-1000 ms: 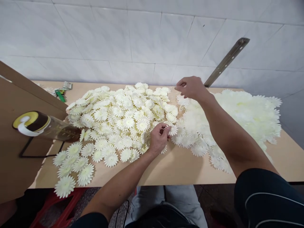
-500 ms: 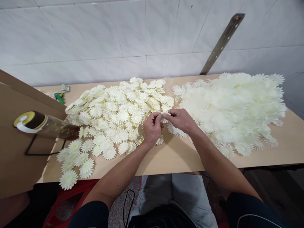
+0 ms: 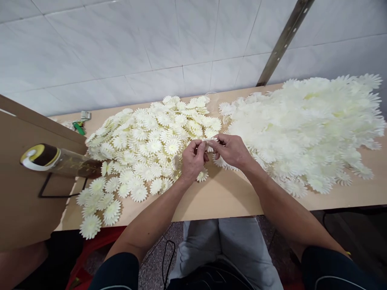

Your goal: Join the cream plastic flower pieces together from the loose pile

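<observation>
1. Head camera view looks down on a pale wooden worktop (image 3: 223, 197) that stands against a white tiled wall (image 3: 105, 40).
2. The left hand (image 3: 193, 159) and the right hand (image 3: 231, 151) meet above the middle of the worktop, closer to its front edge than to its back edge.
3. Both hands pinch one small cream plastic daisy flower (image 3: 209, 143) between thumbs and fingertips. The left hand's fingers curl in on it from the left and the right hand's from the right.
4. How the piece is turned between the fingers is too small to tell.
5. A wide spread of flat cream daisy shapes (image 3: 151, 141) covers the left half of the worktop, reaching from the back edge down toward the front left corner. The left hand is just beside its right border.
6. A deeper heap of paler white petal pieces (image 3: 308, 121) fills the right half, up to the right edge, and the right wrist crosses its near fringe.
7. A brown cardboard sheet (image 3: 18, 201) leans over the left edge, with a clear bottle with a yellow and brown cap (image 3: 57, 159) lying across it.
8. A small green object (image 3: 79, 127) lies near the back left corner.
9. A slanted perforated metal strip (image 3: 284, 40) rises from the back edge along the wall.
10. Grey trousers (image 3: 238, 245) and a black cable (image 3: 165, 257) show below the front edge.
</observation>
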Available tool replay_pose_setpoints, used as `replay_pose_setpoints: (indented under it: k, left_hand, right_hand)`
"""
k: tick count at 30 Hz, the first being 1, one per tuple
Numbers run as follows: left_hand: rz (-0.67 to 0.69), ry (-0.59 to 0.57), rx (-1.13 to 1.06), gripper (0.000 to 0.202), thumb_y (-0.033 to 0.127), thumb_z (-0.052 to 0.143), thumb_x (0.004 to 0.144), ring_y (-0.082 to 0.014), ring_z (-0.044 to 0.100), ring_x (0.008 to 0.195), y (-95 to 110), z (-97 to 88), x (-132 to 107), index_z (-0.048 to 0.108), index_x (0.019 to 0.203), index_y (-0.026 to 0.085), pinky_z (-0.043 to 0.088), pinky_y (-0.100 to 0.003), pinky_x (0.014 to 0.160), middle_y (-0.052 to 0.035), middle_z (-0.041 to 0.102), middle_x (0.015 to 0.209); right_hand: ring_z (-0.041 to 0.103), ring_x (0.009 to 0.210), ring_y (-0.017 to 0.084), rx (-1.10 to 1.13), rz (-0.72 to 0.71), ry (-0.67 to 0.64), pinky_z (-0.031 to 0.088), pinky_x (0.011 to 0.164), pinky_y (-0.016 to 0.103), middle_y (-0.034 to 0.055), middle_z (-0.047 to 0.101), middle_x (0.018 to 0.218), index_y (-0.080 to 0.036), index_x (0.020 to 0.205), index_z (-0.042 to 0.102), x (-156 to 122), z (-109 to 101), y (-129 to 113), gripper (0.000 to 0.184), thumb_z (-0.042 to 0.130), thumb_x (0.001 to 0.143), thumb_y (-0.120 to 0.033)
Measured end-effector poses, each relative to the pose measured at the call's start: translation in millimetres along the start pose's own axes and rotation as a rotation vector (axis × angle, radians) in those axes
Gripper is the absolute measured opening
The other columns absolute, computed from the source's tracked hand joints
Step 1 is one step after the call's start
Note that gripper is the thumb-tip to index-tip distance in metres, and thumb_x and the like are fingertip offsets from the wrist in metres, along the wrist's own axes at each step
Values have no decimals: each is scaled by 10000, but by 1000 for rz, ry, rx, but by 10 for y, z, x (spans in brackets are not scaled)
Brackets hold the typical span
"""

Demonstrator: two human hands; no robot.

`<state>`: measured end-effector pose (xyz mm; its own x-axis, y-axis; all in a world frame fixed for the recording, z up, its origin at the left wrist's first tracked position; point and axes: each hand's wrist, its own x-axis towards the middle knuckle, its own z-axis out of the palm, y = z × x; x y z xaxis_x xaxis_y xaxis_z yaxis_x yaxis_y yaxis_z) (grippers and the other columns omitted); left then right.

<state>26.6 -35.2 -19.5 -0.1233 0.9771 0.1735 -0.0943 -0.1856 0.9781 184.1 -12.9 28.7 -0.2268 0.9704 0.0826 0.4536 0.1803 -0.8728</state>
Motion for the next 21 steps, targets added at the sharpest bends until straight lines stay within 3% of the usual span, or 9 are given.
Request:
replay_pose_setpoints:
  k: [2,5,11,15,18,21]
  left_hand:
    - [4,26,8,501,706,757,934,-96,503,455,22,-4,5,657,870,219,419,-225,478,56,585,549]
    - [-2,29,12,494,697,764,933,-93,479,444,39,0,-3,656,869,220,396,-225,465,62,569,531]
    - [-30,-26,-16,495,700,755,941,-108,518,445,8,12,-26,650,862,223,411,-233,461,53,583,536]
    - [-43,-19,-7,522,728,759,922,-110,547,456,-1,13,-30,637,845,225,424,-233,466,57,569,551]
    - [-7,6,26,508,721,735,948,-106,530,455,14,0,-22,650,874,225,415,-232,479,61,554,536]
    - [56,45,56,482,700,732,966,-105,527,465,37,-23,-3,674,914,225,420,-235,503,64,556,536]
  right_hand:
    - [680,571,219,77,0,-6,496,595,328,5,671,598,-249,741,638,0,2,-3,653,708,823,-892]
    - [647,513,194,63,45,-9,472,555,315,4,650,560,-246,638,557,2,-18,11,664,731,834,-856]
    - [635,514,196,-46,102,-69,461,575,319,13,652,545,-257,679,496,-10,-15,17,537,650,988,-668]
    - [548,558,182,-184,-6,49,389,586,322,13,569,553,-269,660,396,-9,72,52,579,611,989,-694]
    - [559,603,185,-121,-54,94,403,582,313,14,591,625,-258,695,464,-10,110,88,594,633,934,-775]
    - [644,593,192,92,1,-2,483,571,312,26,681,726,-238,755,590,-14,94,92,609,708,850,-828]
